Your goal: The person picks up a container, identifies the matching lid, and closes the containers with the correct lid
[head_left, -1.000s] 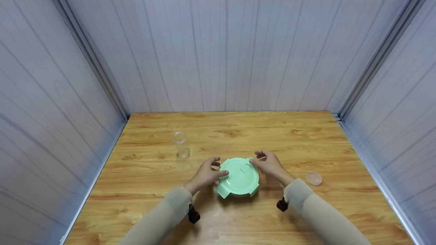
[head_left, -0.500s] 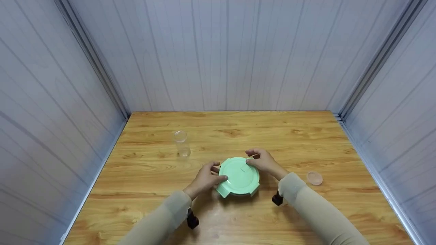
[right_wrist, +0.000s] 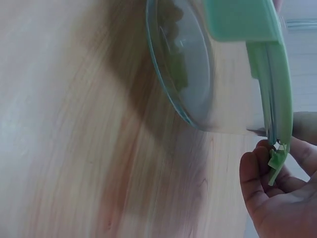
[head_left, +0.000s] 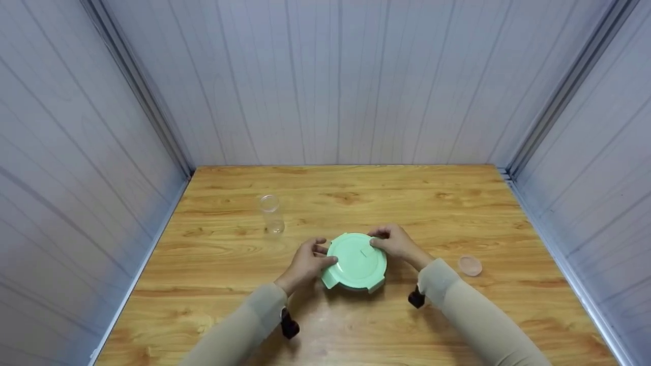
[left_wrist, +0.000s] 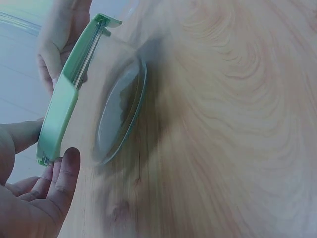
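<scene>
The green lid (head_left: 356, 260) sits on the clear bowl (left_wrist: 134, 114), right way up, a bit toward 6 o'clock from the middle of the worktop (head_left: 346, 330). The left hand (head_left: 305, 264) pinches the lid's edge at 9 o'clock, thumb on top and fingers (left_wrist: 69, 166) underneath. The right hand (head_left: 400, 244) pinches the edge near 1 o'clock, its fingers bent around a flap (right_wrist: 276, 168) that sticks out and looks not snapped. I can't tell if the bowl's bottom touches the wood all over. If only one side gets pushed hard, the lid could tip up at the other side and sit crooked. If someone lifts by the lid while flaps are loose, the bowl could drop, and it looks like glass, so it might break. A fingertip under the flap could get nipped if it snaps. The tall clear cup (head_left: 272, 216) at 10 o'clock could get knocked over by a wide elbow swing; the small round cap (head_left: 469, 266) at 3 o'clock seems safer.
</scene>
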{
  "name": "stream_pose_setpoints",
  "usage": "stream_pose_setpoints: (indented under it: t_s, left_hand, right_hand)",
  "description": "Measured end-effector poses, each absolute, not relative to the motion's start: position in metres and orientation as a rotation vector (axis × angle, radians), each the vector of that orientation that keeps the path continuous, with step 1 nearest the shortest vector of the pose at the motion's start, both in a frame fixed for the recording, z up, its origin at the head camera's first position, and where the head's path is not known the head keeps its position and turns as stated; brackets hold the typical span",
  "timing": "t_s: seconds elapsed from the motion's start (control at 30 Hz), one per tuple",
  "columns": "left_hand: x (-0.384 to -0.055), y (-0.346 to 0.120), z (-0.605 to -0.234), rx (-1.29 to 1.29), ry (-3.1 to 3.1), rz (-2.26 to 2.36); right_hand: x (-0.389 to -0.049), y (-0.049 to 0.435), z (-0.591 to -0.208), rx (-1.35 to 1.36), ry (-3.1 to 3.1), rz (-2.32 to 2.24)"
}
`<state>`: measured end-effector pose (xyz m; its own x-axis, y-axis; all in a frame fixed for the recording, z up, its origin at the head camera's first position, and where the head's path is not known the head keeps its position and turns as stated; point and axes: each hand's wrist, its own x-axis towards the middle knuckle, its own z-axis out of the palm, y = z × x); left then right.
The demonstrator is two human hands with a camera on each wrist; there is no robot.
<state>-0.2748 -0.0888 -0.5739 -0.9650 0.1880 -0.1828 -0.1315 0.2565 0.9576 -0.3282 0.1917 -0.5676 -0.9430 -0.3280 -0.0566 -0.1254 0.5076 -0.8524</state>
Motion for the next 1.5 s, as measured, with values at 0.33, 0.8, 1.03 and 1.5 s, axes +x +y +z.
stream_pose_setpoints:
  t_s: [0.33, 0.8, 1.03, 1.5]
  left_hand:
    - [-0.289, -0.087, -0.576, 0.115, 2.339, 1.778]
    - [-0.307, -0.084, -0.574, 0.234, 2.353, 1.699]
    - [-0.311, -0.083, -0.574, 0.187, 2.332, 1.648]
    - [-0.31, -0.082, -0.576, 0.257, 2.268, 1.656]
  right_hand:
    - [-0.319, 0.198, -0.571, -0.343, 2.545, -1.48]
    - [-0.297, 0.203, -0.563, -0.292, 2.515, -1.556]
    - [-0.298, 0.206, -0.572, -0.192, 2.543, -1.527]
    - [-0.29, 0.218, -0.56, -0.022, 2.593, -1.392]
